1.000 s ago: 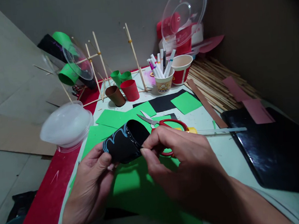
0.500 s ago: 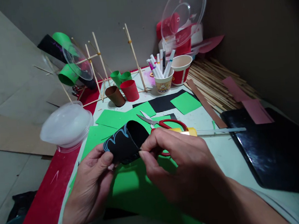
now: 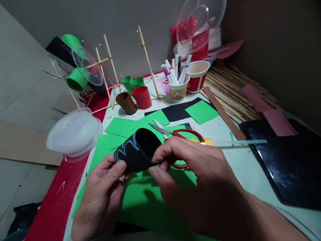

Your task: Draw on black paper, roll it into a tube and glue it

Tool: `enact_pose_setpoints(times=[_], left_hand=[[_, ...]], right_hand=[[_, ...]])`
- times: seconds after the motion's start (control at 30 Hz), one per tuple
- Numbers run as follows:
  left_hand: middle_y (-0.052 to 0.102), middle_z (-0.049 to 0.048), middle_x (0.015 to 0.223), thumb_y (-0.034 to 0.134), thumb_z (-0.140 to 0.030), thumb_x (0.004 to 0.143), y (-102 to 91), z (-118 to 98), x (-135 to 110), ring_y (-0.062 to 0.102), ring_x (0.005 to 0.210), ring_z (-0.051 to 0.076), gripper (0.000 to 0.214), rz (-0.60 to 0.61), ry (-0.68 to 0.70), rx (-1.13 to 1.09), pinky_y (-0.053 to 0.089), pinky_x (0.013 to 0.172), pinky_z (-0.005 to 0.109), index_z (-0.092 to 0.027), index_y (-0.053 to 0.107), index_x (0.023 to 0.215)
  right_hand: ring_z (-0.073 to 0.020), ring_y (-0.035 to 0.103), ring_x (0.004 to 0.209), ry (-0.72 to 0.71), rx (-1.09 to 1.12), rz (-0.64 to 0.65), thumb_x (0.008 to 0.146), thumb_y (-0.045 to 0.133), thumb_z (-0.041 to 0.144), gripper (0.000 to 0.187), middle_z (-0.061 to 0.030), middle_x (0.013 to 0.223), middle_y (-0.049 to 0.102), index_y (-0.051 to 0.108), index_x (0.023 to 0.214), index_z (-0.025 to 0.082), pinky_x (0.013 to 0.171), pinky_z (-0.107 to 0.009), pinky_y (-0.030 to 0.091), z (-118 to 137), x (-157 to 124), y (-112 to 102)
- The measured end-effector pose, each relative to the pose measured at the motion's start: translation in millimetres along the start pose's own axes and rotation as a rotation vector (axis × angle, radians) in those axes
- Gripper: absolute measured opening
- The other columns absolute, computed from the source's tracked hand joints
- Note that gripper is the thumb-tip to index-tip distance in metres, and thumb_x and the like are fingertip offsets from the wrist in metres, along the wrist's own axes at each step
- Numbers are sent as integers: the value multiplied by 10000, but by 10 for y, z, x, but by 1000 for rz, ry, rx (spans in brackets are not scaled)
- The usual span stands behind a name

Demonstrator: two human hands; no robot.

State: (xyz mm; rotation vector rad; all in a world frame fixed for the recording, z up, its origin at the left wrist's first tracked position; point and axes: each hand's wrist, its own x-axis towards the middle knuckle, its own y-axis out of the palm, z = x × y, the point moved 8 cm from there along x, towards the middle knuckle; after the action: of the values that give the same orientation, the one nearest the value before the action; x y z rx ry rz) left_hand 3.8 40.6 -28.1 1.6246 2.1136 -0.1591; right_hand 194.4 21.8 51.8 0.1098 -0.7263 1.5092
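A black paper tube point(image 3: 131, 155) with wavy blue lines is held up over green paper sheets point(image 3: 145, 208), its open end tilted to the right. My left hand point(image 3: 99, 193) is closed round the tube's left end, thumb on the near side. My right hand point(image 3: 199, 173) pinches the paper at the rim of the open end. Just behind the right hand lie red-handled scissors point(image 3: 175, 132) with their blades apart. A yellow glue gun point(image 3: 207, 142) with a clear glue stick lies partly hidden behind that hand.
Small green, brown point(image 3: 126, 103) and red point(image 3: 141, 97) paper cups stand near a wooden stick frame point(image 3: 109, 65). Markers fill a paper cup point(image 3: 178, 90). Wooden sticks point(image 3: 230, 88) and a black tray point(image 3: 299, 168) lie right. Plastic lids point(image 3: 74, 131) sit at left.
The tube's rim has been drawn out toward the right-hand fingers, making its opening look wider and more pointed. The view has shifted slightly, so everything appears a little further right.
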Motion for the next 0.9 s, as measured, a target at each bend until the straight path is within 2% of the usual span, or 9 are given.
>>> enact_pose_setpoints(times=[0.13,0.2,0.33,0.47,0.6,0.73,0.9], left_hand=[[719,19,763,1034,-310,390,-2,-12,-19,598,640,99,555,-21,-2,-9,539,580,149,-162,779,860],[715,19,749,1032,-305,401,8,-13,-22,599,635,102,547,-12,-2,-12,542,583,159,-161,779,865],[722,32,755,1034,-302,388,18,-6,-18,619,656,120,533,0,2,-17,554,591,180,-161,779,835],[708,20,733,1041,-296,364,-9,-4,-21,590,640,97,532,-14,25,-28,530,578,149,-160,776,804],[721,11,756,1042,-300,372,-45,-18,-27,623,711,107,493,-34,66,-23,547,654,144,-165,754,748],[743,13,827,1017,-303,463,5,-20,-37,683,857,163,452,12,81,-34,578,770,200,-180,756,811],[754,1,807,1001,-336,509,53,-68,-103,728,851,209,467,44,190,55,586,713,229,-208,760,889]], right_hand=[[-60,623,649,106,78,-22,849,711,174,76,51,764,679,656,901,175,659,-149,478,-76,32,7],[-60,601,628,119,66,-5,854,698,159,52,59,738,668,656,862,189,634,-154,459,-96,46,31],[-73,524,581,79,-7,14,867,622,111,132,55,691,620,610,766,196,601,-198,413,-85,61,62],[-70,444,536,27,-34,-17,841,612,89,132,60,658,575,606,750,185,583,-209,388,-59,64,54],[-66,436,521,13,-5,-37,828,594,83,129,63,627,543,613,738,174,550,-212,364,-78,72,51],[-79,444,513,137,76,-19,805,596,115,119,77,567,458,617,716,191,522,-213,356,-200,75,85],[-93,442,510,369,276,-49,798,598,182,91,55,589,508,615,710,200,482,-211,369,-380,25,124]])
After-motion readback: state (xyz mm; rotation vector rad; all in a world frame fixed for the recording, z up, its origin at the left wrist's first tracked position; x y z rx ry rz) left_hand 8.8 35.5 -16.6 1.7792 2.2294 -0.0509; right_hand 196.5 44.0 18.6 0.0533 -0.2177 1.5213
